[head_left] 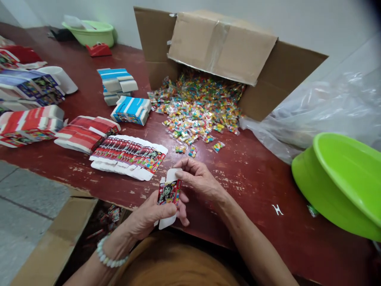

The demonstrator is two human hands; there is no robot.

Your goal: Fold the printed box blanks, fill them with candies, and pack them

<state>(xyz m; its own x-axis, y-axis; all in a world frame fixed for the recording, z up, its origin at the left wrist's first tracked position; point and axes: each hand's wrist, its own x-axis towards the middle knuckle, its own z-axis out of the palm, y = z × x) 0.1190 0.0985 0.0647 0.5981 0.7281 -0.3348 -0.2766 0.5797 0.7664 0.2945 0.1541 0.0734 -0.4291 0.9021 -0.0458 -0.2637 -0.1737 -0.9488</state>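
Observation:
A small red printed candy box (168,194), with white flaps sticking out at top and bottom, is held over the table's front edge. My left hand (154,210) is closed around its lower part, thumb across the printed front. At the top flap, my right hand (198,176) pinches the white card between thumb and forefinger. Just beyond lies a fanned row of flat red boxes (127,155). Behind my hands, small clear packets of colourful candy (193,119) spill from a cardboard carton (223,43) lying on its side.
Stacks of red boxes (86,133) and blue boxes (131,110) stand to the left. A green basin (321,186) sits at the right, beside clear plastic sheeting (327,103). Below the front edge is an open carton (71,222). A red tape dispenser (99,50) stands farther back.

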